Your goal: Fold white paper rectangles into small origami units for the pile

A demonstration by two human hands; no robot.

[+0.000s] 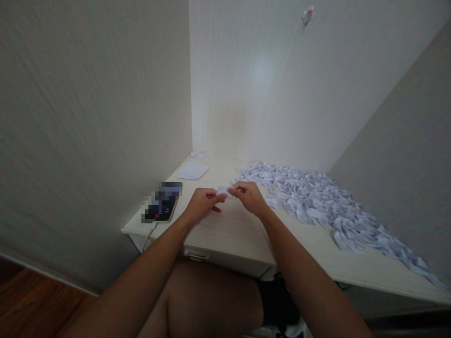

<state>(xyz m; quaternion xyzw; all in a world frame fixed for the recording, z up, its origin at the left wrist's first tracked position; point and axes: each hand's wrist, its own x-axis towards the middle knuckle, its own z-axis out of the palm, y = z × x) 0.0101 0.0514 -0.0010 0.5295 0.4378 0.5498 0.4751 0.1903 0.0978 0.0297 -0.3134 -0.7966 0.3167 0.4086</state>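
A small white piece of paper (pixel 222 190) is stretched between my two hands, just above the desk top. My left hand (pixel 204 204) pinches its left side between thumb and fingers. On the other side, my right hand (pixel 248 195) grips the right edge with thumb and forefinger. My fingertips cover part of the piece, so its full shape is hidden. To the right of my right hand spreads a large heap of folded white paper pieces (pixel 303 192). Beyond my left hand, a flat stack of white sheets (pixel 193 171) lies on the desk.
A phone (pixel 164 204) with a charging cable (pixel 150 232) lies at the desk's left edge. Some white scraps (pixel 199 154) sit in the back corner. Walls enclose the white desk (pixel 225 230) behind and at both sides. A drawer handle (pixel 196 256) is below the front edge.
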